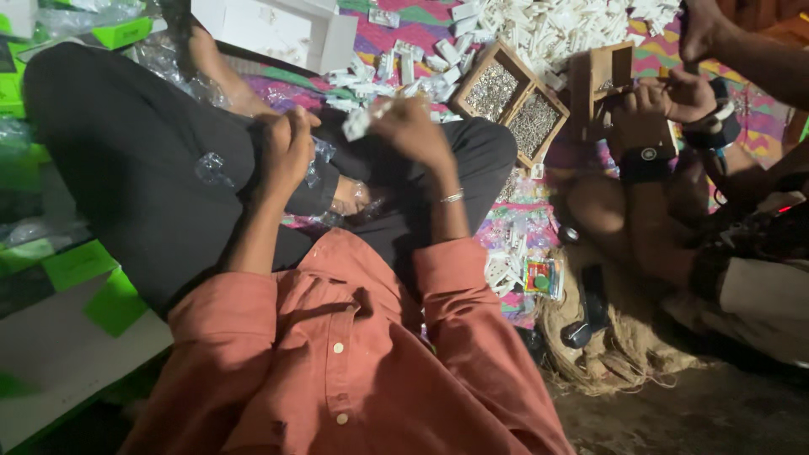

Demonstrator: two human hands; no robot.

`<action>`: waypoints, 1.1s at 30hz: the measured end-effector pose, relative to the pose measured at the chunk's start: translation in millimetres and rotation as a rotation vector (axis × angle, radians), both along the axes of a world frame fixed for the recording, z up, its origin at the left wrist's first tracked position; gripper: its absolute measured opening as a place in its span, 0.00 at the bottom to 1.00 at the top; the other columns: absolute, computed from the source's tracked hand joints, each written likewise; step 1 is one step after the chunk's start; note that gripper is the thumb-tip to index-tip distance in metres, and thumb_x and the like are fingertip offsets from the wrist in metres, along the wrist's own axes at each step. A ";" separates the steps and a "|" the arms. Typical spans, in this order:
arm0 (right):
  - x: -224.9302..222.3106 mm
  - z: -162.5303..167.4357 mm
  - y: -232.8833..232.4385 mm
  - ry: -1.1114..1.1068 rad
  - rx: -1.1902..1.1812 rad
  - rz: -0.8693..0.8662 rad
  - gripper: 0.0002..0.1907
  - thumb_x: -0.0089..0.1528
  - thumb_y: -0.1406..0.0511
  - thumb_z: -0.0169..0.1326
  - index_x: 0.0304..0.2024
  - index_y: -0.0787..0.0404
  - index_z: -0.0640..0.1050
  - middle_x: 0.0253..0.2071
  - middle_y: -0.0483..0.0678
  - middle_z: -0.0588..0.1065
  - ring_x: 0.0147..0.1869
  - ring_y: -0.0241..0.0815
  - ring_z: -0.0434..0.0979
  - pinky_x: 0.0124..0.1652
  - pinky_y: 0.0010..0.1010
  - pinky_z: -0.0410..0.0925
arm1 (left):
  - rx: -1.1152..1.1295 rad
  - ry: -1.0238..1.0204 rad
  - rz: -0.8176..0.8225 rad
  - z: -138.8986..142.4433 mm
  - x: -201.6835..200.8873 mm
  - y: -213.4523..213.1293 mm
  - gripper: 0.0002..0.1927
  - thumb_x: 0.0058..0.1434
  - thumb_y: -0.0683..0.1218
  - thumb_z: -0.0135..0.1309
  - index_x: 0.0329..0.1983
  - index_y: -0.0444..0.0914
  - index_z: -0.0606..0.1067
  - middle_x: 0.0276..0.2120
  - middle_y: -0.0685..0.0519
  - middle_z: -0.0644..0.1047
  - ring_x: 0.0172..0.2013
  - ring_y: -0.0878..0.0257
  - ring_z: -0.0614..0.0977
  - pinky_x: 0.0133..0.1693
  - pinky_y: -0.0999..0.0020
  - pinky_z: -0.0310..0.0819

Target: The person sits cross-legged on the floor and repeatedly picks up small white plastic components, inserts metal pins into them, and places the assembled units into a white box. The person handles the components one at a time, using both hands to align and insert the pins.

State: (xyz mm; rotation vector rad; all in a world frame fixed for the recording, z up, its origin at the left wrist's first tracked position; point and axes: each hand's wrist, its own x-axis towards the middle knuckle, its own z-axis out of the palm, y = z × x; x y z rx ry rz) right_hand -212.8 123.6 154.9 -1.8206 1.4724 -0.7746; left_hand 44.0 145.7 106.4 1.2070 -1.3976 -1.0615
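Held piece: a small white plastic part, oblong, blurred.
Pose: tilted, one end up toward the right.
Place: above the lap in dark trousers, pinched at the fingertips of the right hand.
Left hand: curled into a loose fist just left of the part, apart from it; its contents cannot be made out.

Green boxes left; white box above
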 end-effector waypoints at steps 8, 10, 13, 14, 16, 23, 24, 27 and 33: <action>-61.0 -2.7 -53.4 -0.041 -0.144 -0.337 0.22 0.67 0.61 0.64 0.59 0.64 0.75 0.36 0.52 0.80 0.36 0.39 0.79 0.34 0.31 0.70 | -0.452 -0.292 -0.069 -2.1 0.2 6.4 0.15 0.53 0.48 0.68 0.38 0.36 0.77 0.35 0.44 0.75 0.39 0.45 0.77 0.41 0.54 0.70; -43.4 -18.5 -56.9 0.273 -0.146 -0.159 0.20 0.64 0.59 0.68 0.55 0.59 0.79 0.40 0.52 0.83 0.44 0.46 0.86 0.42 0.36 0.76 | -0.336 -0.414 -0.092 -8.8 -3.3 9.3 0.12 0.51 0.42 0.65 0.38 0.37 0.79 0.40 0.45 0.74 0.44 0.45 0.75 0.46 0.52 0.68; -4.7 -43.6 -59.4 0.326 -0.296 -0.061 0.26 0.54 0.59 0.70 0.52 0.61 0.80 0.41 0.61 0.80 0.44 0.59 0.82 0.41 0.45 0.73 | -0.199 -0.376 -0.054 -15.6 -3.1 9.3 0.11 0.59 0.35 0.54 0.44 0.39 0.79 0.46 0.48 0.74 0.51 0.47 0.75 0.52 0.53 0.69; 3.8 -48.9 -58.8 0.301 -0.414 -0.032 0.29 0.50 0.60 0.70 0.52 0.63 0.80 0.41 0.64 0.79 0.45 0.64 0.81 0.40 0.47 0.72 | -0.158 -0.321 -0.029 -15.8 -2.4 9.6 0.13 0.64 0.34 0.49 0.47 0.40 0.78 0.47 0.49 0.74 0.54 0.49 0.76 0.54 0.54 0.70; 16.1 -52.2 -61.2 0.418 -0.233 -0.050 0.25 0.53 0.60 0.66 0.52 0.61 0.80 0.39 0.63 0.79 0.42 0.65 0.80 0.37 0.49 0.71 | -0.288 -0.416 0.212 -12.3 -0.3 12.5 0.14 0.66 0.34 0.52 0.52 0.39 0.77 0.54 0.46 0.72 0.58 0.44 0.73 0.61 0.50 0.66; 21.6 -36.2 -56.0 0.507 -0.007 -0.100 0.13 0.61 0.56 0.62 0.38 0.60 0.83 0.32 0.58 0.79 0.39 0.59 0.80 0.39 0.47 0.70 | -0.502 -0.533 0.429 15.2 -1.5 16.3 0.28 0.68 0.45 0.57 0.69 0.38 0.66 0.68 0.36 0.58 0.67 0.34 0.60 0.69 0.40 0.51; 23.3 -30.3 -50.3 0.397 0.016 -0.094 0.14 0.63 0.57 0.62 0.39 0.62 0.82 0.32 0.58 0.78 0.38 0.55 0.77 0.38 0.44 0.69 | -0.439 -0.386 0.352 14.6 -2.1 16.2 0.29 0.70 0.48 0.57 0.71 0.37 0.63 0.69 0.37 0.59 0.67 0.36 0.62 0.68 0.41 0.54; 34.5 -14.1 -34.5 0.068 0.028 0.005 0.19 0.66 0.58 0.61 0.49 0.67 0.76 0.32 0.55 0.76 0.34 0.43 0.71 0.37 0.36 0.67 | -0.062 0.210 0.146 1.4 -3.0 3.5 0.31 0.71 0.55 0.53 0.71 0.40 0.58 0.65 0.43 0.64 0.62 0.46 0.69 0.60 0.47 0.67; 73.0 -12.9 7.9 0.009 -0.092 0.098 0.21 0.70 0.63 0.55 0.65 0.62 0.74 0.41 0.57 0.79 0.39 0.43 0.77 0.41 0.34 0.70 | 0.438 1.053 -0.060 -46.2 3.5 -14.8 0.20 0.72 0.55 0.51 0.55 0.35 0.73 0.38 0.47 0.78 0.32 0.60 0.78 0.31 0.68 0.71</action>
